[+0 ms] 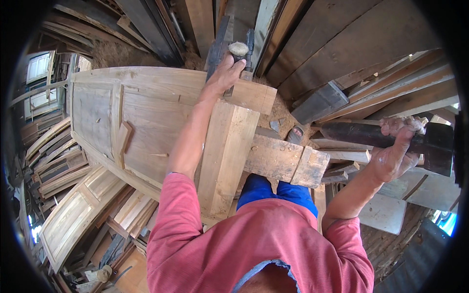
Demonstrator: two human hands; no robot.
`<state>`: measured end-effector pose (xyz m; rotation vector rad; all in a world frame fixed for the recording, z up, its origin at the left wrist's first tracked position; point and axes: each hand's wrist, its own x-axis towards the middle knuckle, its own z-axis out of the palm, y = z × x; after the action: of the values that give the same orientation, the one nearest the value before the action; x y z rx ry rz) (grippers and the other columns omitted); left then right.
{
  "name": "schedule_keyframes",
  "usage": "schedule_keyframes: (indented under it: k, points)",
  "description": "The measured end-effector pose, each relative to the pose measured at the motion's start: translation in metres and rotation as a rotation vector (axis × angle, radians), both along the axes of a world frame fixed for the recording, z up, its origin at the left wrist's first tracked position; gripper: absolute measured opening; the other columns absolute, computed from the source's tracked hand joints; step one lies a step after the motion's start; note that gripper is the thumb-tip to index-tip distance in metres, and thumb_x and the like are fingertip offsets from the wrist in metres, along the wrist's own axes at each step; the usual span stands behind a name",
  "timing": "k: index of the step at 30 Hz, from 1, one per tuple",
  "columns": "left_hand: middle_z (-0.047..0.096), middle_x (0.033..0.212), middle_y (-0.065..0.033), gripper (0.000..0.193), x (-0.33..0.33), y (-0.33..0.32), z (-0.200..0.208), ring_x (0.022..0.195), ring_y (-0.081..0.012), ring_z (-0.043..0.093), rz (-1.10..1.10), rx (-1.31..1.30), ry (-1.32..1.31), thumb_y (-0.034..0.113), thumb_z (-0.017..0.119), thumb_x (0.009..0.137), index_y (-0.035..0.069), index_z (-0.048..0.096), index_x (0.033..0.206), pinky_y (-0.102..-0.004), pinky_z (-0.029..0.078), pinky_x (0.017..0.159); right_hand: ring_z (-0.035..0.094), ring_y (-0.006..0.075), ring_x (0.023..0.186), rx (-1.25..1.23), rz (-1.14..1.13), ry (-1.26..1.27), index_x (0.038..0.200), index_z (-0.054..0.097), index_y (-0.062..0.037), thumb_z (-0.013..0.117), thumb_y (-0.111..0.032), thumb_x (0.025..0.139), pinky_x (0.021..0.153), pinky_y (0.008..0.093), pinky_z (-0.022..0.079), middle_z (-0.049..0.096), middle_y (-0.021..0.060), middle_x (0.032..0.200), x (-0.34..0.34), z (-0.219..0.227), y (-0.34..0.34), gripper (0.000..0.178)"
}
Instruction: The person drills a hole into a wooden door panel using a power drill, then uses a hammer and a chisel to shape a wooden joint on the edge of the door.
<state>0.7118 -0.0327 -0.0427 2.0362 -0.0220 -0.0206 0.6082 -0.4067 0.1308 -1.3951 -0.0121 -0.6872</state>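
Note:
My left hand [225, 75] is wrapped around an upright chisel, whose pale, frayed handle top [238, 48] shows above my fist. Below the fist, the dark blade [228, 92] meets the end of a panelled wooden door [146, 97], though its tip is hard to make out. Out to the right, my right hand [393, 156] grips a thick, dark mallet [437, 149], raised away from the chisel. Small loose wood pieces [123, 136] lie on the door panels.
Light planks [227, 156] and a worn wooden board [281, 158] lie beside the door, close to my legs. Leaning dark boards [342, 39] stand at the back right. Another panelled door [78, 210] and stacked timber fill the left. Wood shavings cover the floor near my sandalled foot [295, 134].

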Motion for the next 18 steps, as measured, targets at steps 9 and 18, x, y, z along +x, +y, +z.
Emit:
schedule_keyframes:
  k: [9, 18]
  points:
    - [0.068, 0.078, -0.0031, 0.024, 0.003, 0.020, -0.005, 0.075, -0.0134, 0.064, 0.037, 0.016, 0.024, 0.022, 0.079, 0.084, 0.004, 0.065, 0.091, -0.0318, 0.052, 0.071, 0.054, 0.0169, 0.066, 0.053, 0.047, 0.032, 0.112, 0.060, -0.0002, 0.071, -0.018, 0.096, 0.064, 0.0361, 0.050, 0.059, 0.0069, 0.074, 0.000, -0.003, 0.022, 0.026]
    - [0.070, 0.083, -0.0064, 0.025, 0.001, 0.002, 0.006, 0.077, -0.0173, 0.066, 0.047, 0.033, 0.042, 0.022, 0.079, 0.083, 0.004, 0.066, 0.095, -0.0339, 0.054, 0.075, 0.054, 0.0168, 0.071, 0.053, 0.147, 0.007, 0.113, 0.060, -0.0012, 0.071, -0.019, 0.096, 0.065, 0.0340, 0.048, 0.058, 0.0056, 0.079, 0.001, 0.000, 0.029, 0.027]
